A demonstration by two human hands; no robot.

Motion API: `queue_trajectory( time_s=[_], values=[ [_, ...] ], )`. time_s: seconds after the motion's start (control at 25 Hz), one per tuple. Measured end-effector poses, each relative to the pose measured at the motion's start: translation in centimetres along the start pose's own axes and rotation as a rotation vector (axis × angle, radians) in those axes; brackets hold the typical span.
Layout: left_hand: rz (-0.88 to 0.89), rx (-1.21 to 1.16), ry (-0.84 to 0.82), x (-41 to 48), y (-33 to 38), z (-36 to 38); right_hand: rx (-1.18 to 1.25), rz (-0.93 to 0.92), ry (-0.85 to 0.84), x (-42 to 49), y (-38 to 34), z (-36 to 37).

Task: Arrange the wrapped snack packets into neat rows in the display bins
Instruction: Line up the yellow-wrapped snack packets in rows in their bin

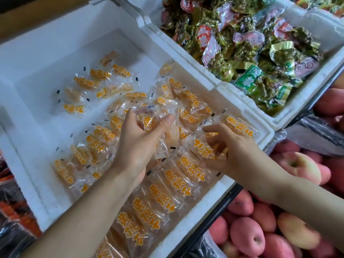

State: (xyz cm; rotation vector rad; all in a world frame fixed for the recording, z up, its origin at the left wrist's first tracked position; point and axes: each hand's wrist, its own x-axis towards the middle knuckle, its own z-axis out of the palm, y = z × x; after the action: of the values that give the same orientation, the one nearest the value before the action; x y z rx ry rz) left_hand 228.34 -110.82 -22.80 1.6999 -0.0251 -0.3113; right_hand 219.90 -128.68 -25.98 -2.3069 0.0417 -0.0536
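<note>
Gripping a small bundle of clear packets (149,119) with orange lettering, the left hand (137,146) curls its thumb and fingers round them above the middle of the white foam bin (37,71). Just to its right, the right hand (234,151) pinches a single packet (202,148) between curled fingers and thumb, low over the heap by the bin's right wall. Beneath both wrists a neat row of packets (149,211) runs along the right wall toward the near corner, each one overlapping the next. More loose packets (83,82) lie scattered on the bin floor to the far left, well apart from either hand. A second foam bin (297,101) to the far right holds green foil packets (242,53), and red apples (247,237) are piled at the near right.
</note>
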Motion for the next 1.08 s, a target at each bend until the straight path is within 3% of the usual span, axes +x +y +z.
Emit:
queue_trajectory(
  time_s=[0.16, 0.28, 0.48, 0.64, 0.76, 0.96, 1.08],
  values=[
    [0.000, -0.020, 0.010, 0.1, 0.1, 0.3, -0.093, -0.068, -0.001, 0.1, -0.3, -0.5],
    [0.014, -0.042, 0.012, 0.1, 0.2, 0.4, 0.058, -0.057, -0.011, 0.1, -1.0, -0.9],
    [0.004, -0.044, 0.023, 0.1, 0.6, 0.4, 0.326, 0.180, 0.031, 1.8, -1.3, -2.8],
    [-0.006, -0.046, 0.028, -0.3, 0.5, 0.5, 0.152, 0.175, 0.144, 3.0, -1.3, -3.3],
    [-0.002, -0.054, 0.067, -0.5, 0.4, 0.5, -0.018, 0.106, 0.125, 3.7, -2.1, -3.8],
    [0.009, -0.041, 0.108, -0.6, 0.4, 0.2, 0.161, 0.145, -0.003, 4.5, -2.3, -3.4],
    [0.014, -0.015, 0.118, -0.6, 0.2, 0.0, 0.053, 0.044, -0.015, 4.7, -2.1, -3.8]
  ],
)
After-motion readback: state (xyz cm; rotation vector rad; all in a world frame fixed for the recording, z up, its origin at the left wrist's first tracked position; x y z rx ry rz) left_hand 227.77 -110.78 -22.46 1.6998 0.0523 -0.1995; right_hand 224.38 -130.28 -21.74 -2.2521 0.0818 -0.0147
